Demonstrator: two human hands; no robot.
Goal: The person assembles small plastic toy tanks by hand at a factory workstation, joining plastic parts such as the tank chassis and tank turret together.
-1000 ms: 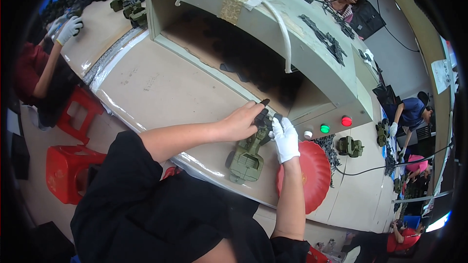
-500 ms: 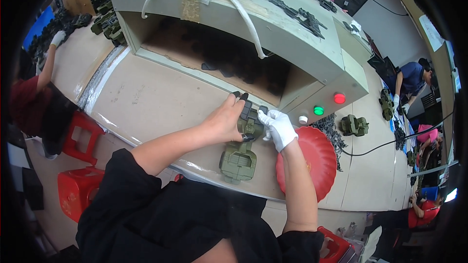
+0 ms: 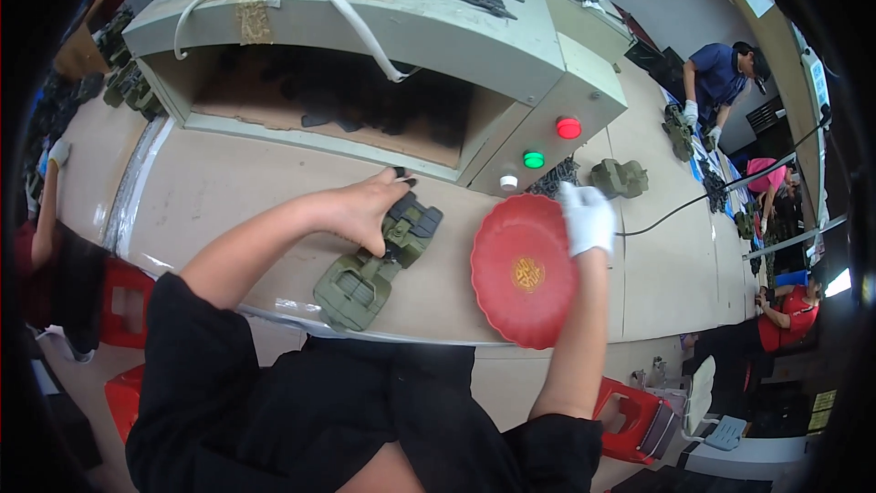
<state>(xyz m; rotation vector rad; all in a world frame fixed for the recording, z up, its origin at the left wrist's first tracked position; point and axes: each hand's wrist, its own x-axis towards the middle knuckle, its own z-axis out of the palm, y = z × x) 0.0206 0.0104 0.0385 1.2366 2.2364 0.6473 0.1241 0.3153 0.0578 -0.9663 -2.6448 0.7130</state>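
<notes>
A green toy military truck (image 3: 354, 292) lies slanted on the table before me, its dark cab end pointing away. My left hand (image 3: 365, 208), with black covers on some fingertips, grips the truck around its cab end. To the right, my white-gloved right hand (image 3: 589, 217) is over the right rim of a red scalloped bowl (image 3: 511, 260), smeared by motion. Whether its fingers hold anything does not show. A gold emblem marks the bottom of the bowl. Just behind the bowl lies a pile of small dark grey parts (image 3: 557, 175), partly hidden.
A pale machine housing (image 3: 429, 41) with dark parts inside its opening stands beyond my hands. Its side carries red (image 3: 568, 128) and green (image 3: 534, 160) buttons. Another green truck (image 3: 619, 179) and a black cable (image 3: 671, 221) lie to the right. Co-workers sit on both sides.
My right hand has left the truck and moved right, to the bowl's far side. The truck has turned in my left hand, its rear now toward the lower left. The view has shifted right.
</notes>
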